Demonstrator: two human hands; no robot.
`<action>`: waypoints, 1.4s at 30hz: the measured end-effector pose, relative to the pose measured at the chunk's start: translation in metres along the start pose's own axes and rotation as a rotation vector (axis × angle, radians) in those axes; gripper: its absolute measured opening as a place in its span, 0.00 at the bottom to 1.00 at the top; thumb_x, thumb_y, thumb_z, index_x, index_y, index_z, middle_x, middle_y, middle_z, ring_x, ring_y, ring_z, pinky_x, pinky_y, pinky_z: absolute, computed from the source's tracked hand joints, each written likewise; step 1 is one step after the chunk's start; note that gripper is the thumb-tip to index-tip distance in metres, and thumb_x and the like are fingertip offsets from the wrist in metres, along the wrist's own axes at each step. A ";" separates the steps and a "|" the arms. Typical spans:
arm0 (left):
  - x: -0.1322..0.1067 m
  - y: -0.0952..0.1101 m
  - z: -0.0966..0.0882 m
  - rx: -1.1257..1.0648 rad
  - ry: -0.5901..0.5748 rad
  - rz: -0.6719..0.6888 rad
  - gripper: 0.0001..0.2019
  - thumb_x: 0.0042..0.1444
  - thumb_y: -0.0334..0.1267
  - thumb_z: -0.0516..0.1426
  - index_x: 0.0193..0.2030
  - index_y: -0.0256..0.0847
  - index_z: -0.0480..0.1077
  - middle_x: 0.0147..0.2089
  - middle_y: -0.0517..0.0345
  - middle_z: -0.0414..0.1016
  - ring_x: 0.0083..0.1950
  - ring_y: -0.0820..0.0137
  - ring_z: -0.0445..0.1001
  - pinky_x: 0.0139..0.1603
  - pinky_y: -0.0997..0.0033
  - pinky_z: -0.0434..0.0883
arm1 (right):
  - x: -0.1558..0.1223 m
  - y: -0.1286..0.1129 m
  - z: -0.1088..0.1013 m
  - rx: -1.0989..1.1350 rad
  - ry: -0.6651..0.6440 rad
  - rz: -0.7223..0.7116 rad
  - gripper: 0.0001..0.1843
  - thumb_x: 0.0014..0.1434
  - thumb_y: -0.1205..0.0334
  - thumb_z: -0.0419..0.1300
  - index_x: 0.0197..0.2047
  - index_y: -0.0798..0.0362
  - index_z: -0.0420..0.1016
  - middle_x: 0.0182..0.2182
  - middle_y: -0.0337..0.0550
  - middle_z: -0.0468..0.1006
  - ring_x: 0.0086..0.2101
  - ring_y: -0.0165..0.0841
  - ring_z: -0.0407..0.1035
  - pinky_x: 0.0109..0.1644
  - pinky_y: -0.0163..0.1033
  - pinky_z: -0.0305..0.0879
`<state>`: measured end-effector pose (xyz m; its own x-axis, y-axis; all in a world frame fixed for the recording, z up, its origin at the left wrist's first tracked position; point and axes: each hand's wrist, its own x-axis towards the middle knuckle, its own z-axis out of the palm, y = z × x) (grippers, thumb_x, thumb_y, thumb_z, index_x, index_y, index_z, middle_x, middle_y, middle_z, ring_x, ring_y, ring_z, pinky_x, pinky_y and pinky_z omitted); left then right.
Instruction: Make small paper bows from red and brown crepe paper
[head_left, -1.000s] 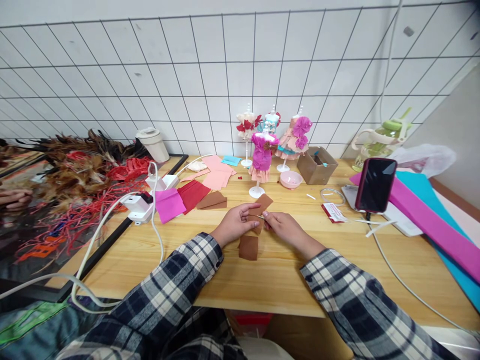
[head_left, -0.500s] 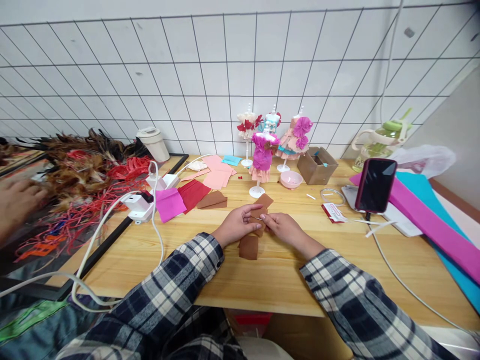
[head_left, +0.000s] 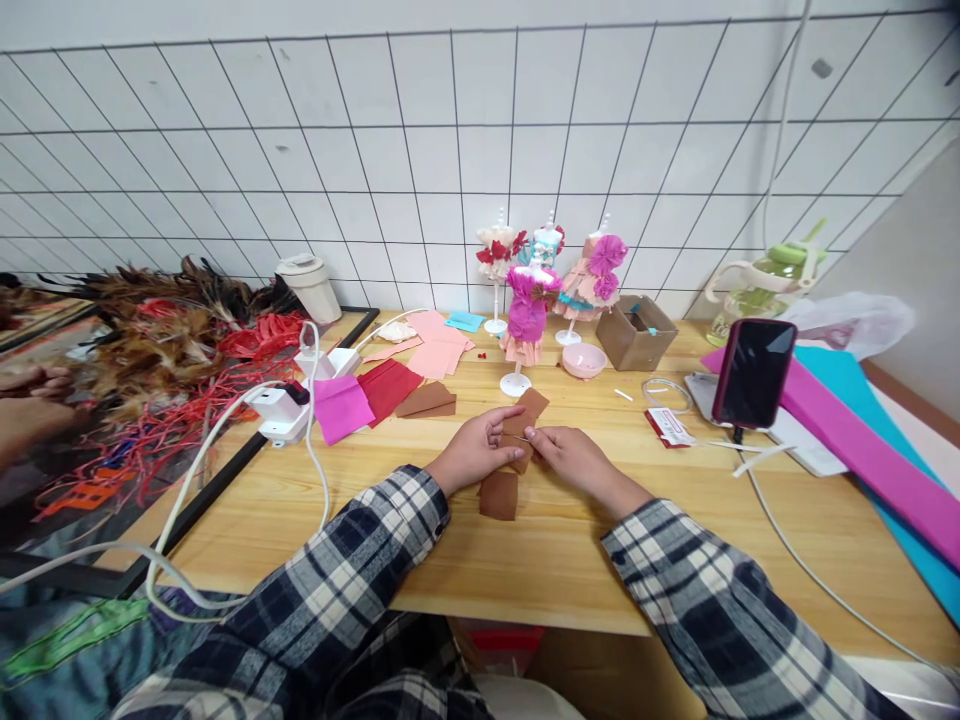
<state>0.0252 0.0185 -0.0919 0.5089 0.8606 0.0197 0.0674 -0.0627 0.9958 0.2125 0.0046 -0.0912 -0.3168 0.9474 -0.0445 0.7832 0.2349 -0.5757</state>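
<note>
My left hand (head_left: 471,452) and my right hand (head_left: 570,455) meet over the middle of the wooden table (head_left: 525,560). Both are closed on a strip of brown crepe paper (head_left: 517,432) held between them. Its lower end (head_left: 499,494) lies on the table below my left hand. My right fingers pinch something thin against the paper, possibly a needle; it is too small to make out. Both arms wear plaid sleeves.
Small mannequins in paper dresses (head_left: 527,318) stand behind my hands, with a pink bowl (head_left: 583,359) and a cardboard box (head_left: 635,331). Paper pieces (head_left: 379,392) and chargers (head_left: 279,412) lie left, a phone on a stand (head_left: 752,372) right. Another person's hand (head_left: 26,405) works among feathers at far left.
My hands have come slightly closer together on the brown paper. The other person's hand at far left has shifted about among the feathers.
</note>
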 end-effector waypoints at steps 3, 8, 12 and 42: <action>-0.001 0.001 0.002 0.034 0.011 0.011 0.34 0.47 0.29 0.62 0.62 0.36 0.58 0.45 0.51 0.75 0.45 0.68 0.74 0.45 0.69 0.71 | 0.000 0.000 0.000 -0.026 -0.012 0.004 0.34 0.64 0.39 0.36 0.27 0.52 0.71 0.26 0.42 0.75 0.26 0.30 0.63 0.28 0.34 0.49; -0.002 0.002 0.004 0.116 0.017 0.026 0.34 0.47 0.29 0.62 0.62 0.36 0.59 0.39 0.55 0.73 0.38 0.71 0.72 0.39 0.72 0.69 | 0.001 -0.001 0.001 -0.043 -0.013 0.008 0.34 0.64 0.39 0.36 0.28 0.52 0.73 0.27 0.42 0.76 0.26 0.30 0.64 0.28 0.34 0.48; -0.002 0.001 0.005 0.177 0.013 0.036 0.34 0.47 0.32 0.63 0.63 0.37 0.59 0.31 0.61 0.68 0.32 0.74 0.68 0.34 0.75 0.67 | 0.000 -0.001 0.001 -0.046 -0.008 0.013 0.34 0.64 0.39 0.36 0.27 0.52 0.72 0.27 0.42 0.75 0.25 0.30 0.63 0.28 0.34 0.47; -0.002 -0.001 0.009 0.091 -0.040 0.034 0.36 0.46 0.30 0.62 0.63 0.37 0.58 0.41 0.52 0.74 0.40 0.70 0.73 0.40 0.71 0.70 | 0.001 -0.005 0.001 -0.050 -0.028 0.022 0.30 0.64 0.42 0.40 0.27 0.51 0.74 0.26 0.40 0.76 0.26 0.30 0.65 0.29 0.34 0.50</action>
<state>0.0320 0.0116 -0.0940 0.5460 0.8364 0.0475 0.1269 -0.1387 0.9822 0.2079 0.0043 -0.0887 -0.3136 0.9462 -0.0793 0.8155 0.2256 -0.5329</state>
